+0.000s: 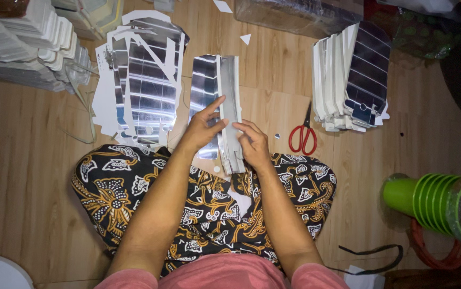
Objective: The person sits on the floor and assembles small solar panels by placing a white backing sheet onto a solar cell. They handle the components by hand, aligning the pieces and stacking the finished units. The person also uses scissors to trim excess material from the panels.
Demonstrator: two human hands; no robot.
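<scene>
Hands (pixel 227 134) over half-hidden silver sheets (pixel 222 96)

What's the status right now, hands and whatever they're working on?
Left hand and right hand both on the silver sheet, folded over the lap. Scissors lie right, untouched. Nothing blocking.

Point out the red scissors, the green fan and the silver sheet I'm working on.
Scissors (pixel 302 140), head view, on the red handles.
Green fan (pixel 433 202), head view, on its ribbed body.
Silver sheet (pixel 204 80), head view, on its upper shiny face.
</scene>
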